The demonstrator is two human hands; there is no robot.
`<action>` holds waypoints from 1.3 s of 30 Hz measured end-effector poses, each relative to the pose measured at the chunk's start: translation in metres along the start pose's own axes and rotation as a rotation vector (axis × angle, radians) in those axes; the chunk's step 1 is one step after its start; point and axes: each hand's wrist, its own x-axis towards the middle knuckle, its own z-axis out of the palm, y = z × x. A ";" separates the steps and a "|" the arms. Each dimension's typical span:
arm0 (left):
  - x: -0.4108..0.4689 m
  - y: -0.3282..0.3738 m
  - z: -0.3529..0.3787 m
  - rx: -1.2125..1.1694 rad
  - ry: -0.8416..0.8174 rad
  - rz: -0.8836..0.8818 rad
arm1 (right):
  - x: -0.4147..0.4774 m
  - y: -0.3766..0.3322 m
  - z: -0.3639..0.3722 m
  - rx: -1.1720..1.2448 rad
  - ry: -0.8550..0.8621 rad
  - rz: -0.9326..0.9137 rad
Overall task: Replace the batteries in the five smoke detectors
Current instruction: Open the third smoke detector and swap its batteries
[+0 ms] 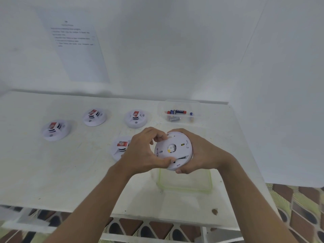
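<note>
You have a single view, worn on your head: it looks forward and down across the table (70, 172). It sits close, with your left hand (143, 151) and right hand (205, 153) gripping the smoke detector (175, 146) mid-frame; the wall (175, 50) fills the upper half.

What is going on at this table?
A person holds one smoke detector in both hands above the white table, its back toward the camera. The left hand grips its left edge with curled fingers; the right hand cups it from the right. Four other detectors sit on the table, with batteries in a clear tray at the back and a clear box near the front edge.
</note>
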 end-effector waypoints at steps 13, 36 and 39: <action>-0.013 -0.008 -0.008 0.046 0.041 0.021 | 0.006 0.002 0.016 -0.063 -0.007 -0.001; -0.034 -0.026 -0.038 0.004 -0.137 -0.104 | 0.021 0.000 0.049 -0.025 -0.012 0.011; -0.035 -0.027 -0.037 0.037 -0.161 -0.118 | 0.019 0.000 0.046 -0.043 -0.013 0.014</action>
